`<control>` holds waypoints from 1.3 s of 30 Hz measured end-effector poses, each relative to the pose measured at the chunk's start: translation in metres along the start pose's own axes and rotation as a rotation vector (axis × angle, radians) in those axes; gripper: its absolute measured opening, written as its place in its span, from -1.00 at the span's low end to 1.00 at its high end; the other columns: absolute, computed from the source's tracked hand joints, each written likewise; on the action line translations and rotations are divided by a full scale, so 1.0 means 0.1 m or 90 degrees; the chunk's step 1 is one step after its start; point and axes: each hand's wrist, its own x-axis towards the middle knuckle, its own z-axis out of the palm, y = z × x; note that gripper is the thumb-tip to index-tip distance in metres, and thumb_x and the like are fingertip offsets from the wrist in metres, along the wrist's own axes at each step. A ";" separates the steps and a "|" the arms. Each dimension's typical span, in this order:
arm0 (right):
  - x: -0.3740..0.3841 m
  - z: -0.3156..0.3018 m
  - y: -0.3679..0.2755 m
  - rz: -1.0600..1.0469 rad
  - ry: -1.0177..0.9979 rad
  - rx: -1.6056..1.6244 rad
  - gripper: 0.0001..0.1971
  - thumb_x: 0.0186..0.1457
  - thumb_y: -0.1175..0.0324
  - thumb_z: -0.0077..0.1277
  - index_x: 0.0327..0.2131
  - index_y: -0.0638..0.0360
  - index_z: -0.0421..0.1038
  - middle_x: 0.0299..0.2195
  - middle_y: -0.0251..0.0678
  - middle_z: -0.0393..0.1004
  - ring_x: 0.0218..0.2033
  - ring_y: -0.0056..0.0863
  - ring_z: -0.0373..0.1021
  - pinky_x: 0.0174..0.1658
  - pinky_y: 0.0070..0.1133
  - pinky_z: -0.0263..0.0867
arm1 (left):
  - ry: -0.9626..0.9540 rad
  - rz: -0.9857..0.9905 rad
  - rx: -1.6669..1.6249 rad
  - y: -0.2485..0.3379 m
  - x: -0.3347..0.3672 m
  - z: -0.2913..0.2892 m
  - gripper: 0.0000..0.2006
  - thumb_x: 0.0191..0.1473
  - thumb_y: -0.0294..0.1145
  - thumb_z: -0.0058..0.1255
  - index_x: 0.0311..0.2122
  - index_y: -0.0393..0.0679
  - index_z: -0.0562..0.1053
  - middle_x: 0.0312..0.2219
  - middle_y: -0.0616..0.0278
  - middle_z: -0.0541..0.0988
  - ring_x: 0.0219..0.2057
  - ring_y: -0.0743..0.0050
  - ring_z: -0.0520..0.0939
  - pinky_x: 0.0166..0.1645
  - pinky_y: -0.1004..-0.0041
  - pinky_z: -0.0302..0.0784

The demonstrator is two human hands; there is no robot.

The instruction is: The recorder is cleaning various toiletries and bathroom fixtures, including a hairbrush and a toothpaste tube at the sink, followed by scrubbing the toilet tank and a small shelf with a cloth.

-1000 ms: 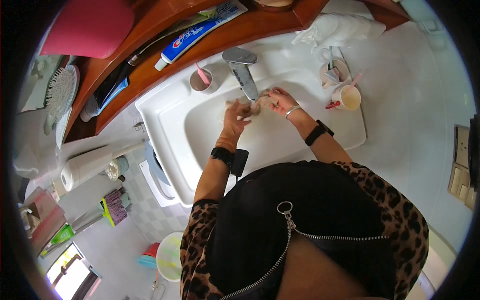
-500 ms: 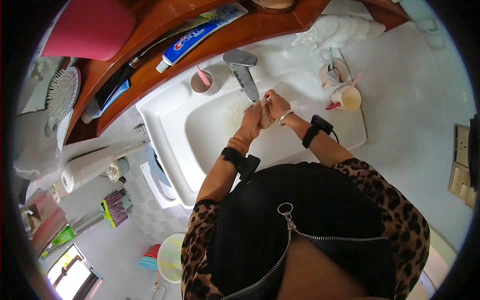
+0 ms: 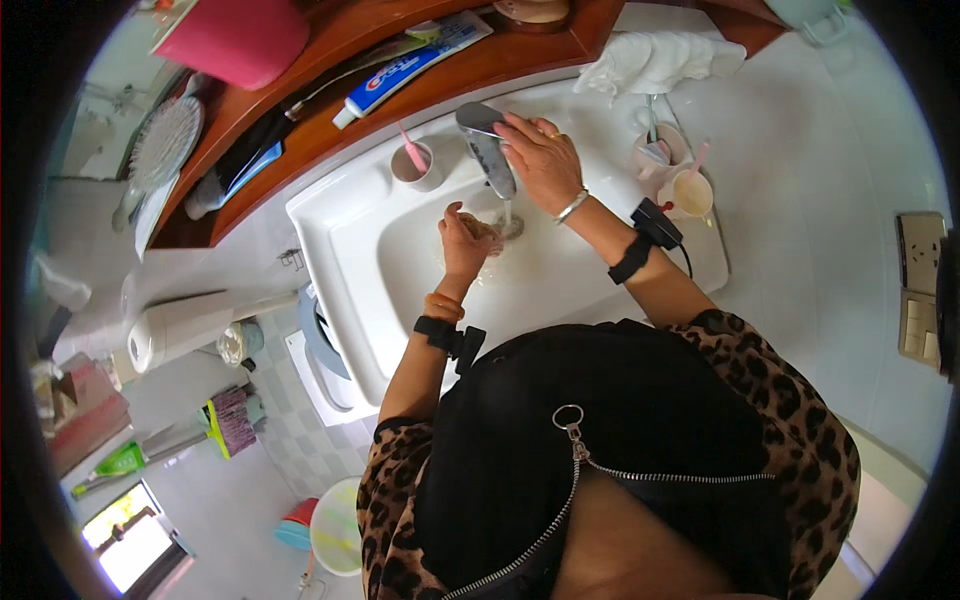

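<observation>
One faucet [image 3: 490,160] points lengthwise toward the person, slightly rightward; right hand [image 3: 547,168] touches it, grip apart; left hand [image 3: 464,246] clasps brownish wad [image 3: 488,238].

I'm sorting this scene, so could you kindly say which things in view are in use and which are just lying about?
In use: tap, right hand on it; running water; sink; left hand, contents unclear.
Lying about: toothpaste tube, hairbrush, white cloth, broom, pink tub.
</observation>
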 end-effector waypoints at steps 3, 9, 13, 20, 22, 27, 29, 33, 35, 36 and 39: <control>-0.21 -0.06 0.01 0.027 -0.033 0.074 -0.75 0.06 0.35 -0.10 -0.15 0.11 0.36 -0.05 -0.35 0.32 -0.14 -0.35 0.30 -0.14 -0.48 0.23 | 0.063 0.009 0.120 -0.07 -0.09 -0.15 -0.40 -0.35 -0.53 0.15 -0.09 -0.34 0.22 -0.29 -0.01 0.38 -0.16 0.11 0.34 -0.07 0.28 0.34; -1.09 0.24 -0.07 0.884 -0.283 0.780 -0.30 0.00 -0.19 -0.13 0.04 0.19 0.15 0.02 -0.08 0.23 -0.02 -0.22 0.23 0.01 -0.26 0.12 | -0.058 -0.232 -0.142 0.09 -0.17 -0.36 -0.37 -0.34 -0.48 0.20 -0.10 -0.47 0.19 -0.27 -0.12 0.43 -0.26 0.19 0.50 -0.21 0.43 0.48; -1.30 0.49 -0.06 1.184 -0.340 1.025 -0.05 -0.14 -0.38 -0.18 0.14 0.22 -0.03 0.09 0.03 0.08 0.11 -0.01 0.04 0.10 -0.10 -0.04 | 0.032 -0.190 -0.380 0.27 -0.36 -0.35 -0.52 -0.22 -0.55 0.15 -0.13 -0.43 0.27 -0.36 0.03 0.51 -0.37 0.39 0.55 -0.25 0.46 0.50; -1.39 0.70 -0.19 0.965 -0.470 1.356 -0.01 -0.17 -0.43 -0.22 0.07 0.35 0.05 0.08 0.04 0.07 0.12 0.04 -0.01 0.14 -0.09 -0.12 | -0.248 -0.095 -0.209 0.73 -0.52 -0.48 -0.63 -0.16 -0.51 0.13 -0.20 -0.43 0.36 -0.40 0.13 0.54 -0.37 0.46 0.55 -0.25 0.53 0.48; -1.37 0.83 -0.01 0.994 -0.468 1.415 -0.11 -0.15 -0.40 -0.20 0.03 0.21 0.15 -0.04 -0.09 0.28 0.04 -0.13 0.17 0.10 -0.18 0.04 | -0.294 -0.123 -0.272 0.91 -0.57 -0.53 -0.69 -0.12 -0.48 0.12 -0.23 -0.39 0.41 -0.43 0.19 0.55 -0.40 0.50 0.55 -0.28 0.55 0.48; -1.14 0.58 -0.39 0.632 -0.604 1.403 -0.30 -0.02 -0.32 -0.28 0.01 0.03 0.19 -0.11 -0.33 0.36 -0.08 -0.37 0.31 -0.08 -0.30 0.27 | -0.368 -0.310 -0.475 0.75 -0.44 -0.77 -0.74 -0.01 -0.34 0.02 -0.24 -0.31 0.44 -0.43 0.20 0.54 -0.42 0.45 0.56 -0.29 0.51 0.49; -1.13 0.50 -0.46 0.661 -0.549 1.320 -0.29 -0.02 -0.32 -0.30 0.04 -0.01 0.15 -0.10 -0.35 0.35 -0.10 -0.41 0.31 -0.10 -0.34 0.28 | -0.274 -0.349 -0.513 0.67 -0.31 -0.79 -0.74 0.00 -0.33 0.00 -0.26 -0.31 0.44 -0.43 0.20 0.53 -0.41 0.43 0.55 -0.29 0.49 0.49; -1.00 0.22 -0.63 0.625 -0.634 1.111 -0.39 -0.06 -0.21 -0.09 0.00 -0.09 0.19 -0.14 -0.42 0.38 -0.18 -0.50 0.37 -0.26 -0.42 0.37 | -0.139 -0.366 -0.521 0.49 -0.25 -0.74 -0.72 -0.01 -0.28 -0.03 -0.31 -0.33 0.43 -0.45 0.16 0.52 -0.47 0.36 0.53 -0.34 0.40 0.47; -0.97 0.21 -0.66 0.570 -0.723 0.999 -0.52 -0.13 -0.01 0.15 -0.12 -0.11 0.30 -0.27 -0.50 0.43 -0.27 -0.58 0.39 -0.39 -0.55 0.37 | -0.147 -0.295 -0.420 0.49 -0.27 -0.68 -0.66 -0.01 -0.18 -0.08 -0.43 -0.34 0.44 -0.57 0.16 0.50 -0.58 0.31 0.51 -0.42 0.37 0.44; -0.98 0.21 -0.67 0.569 -0.723 0.997 -0.52 -0.13 -0.01 0.15 -0.12 -0.11 0.30 -0.27 -0.50 0.43 -0.27 -0.58 0.39 -0.39 -0.55 0.37 | -0.146 -0.294 -0.421 0.46 -0.26 -0.64 -0.66 -0.01 -0.18 -0.08 -0.43 -0.34 0.44 -0.57 0.16 0.50 -0.58 0.31 0.51 -0.42 0.37 0.44; -1.03 0.22 -0.73 0.585 -0.804 0.917 -0.58 -0.16 0.10 0.22 -0.21 -0.08 0.33 -0.38 -0.57 0.40 -0.35 -0.65 0.36 -0.46 -0.64 0.33 | -0.103 -0.129 0.001 0.17 -0.22 -0.51 -0.46 0.03 0.07 -0.19 -0.58 -0.30 0.48 -0.70 0.20 0.46 -0.67 0.37 0.46 -0.52 0.43 0.37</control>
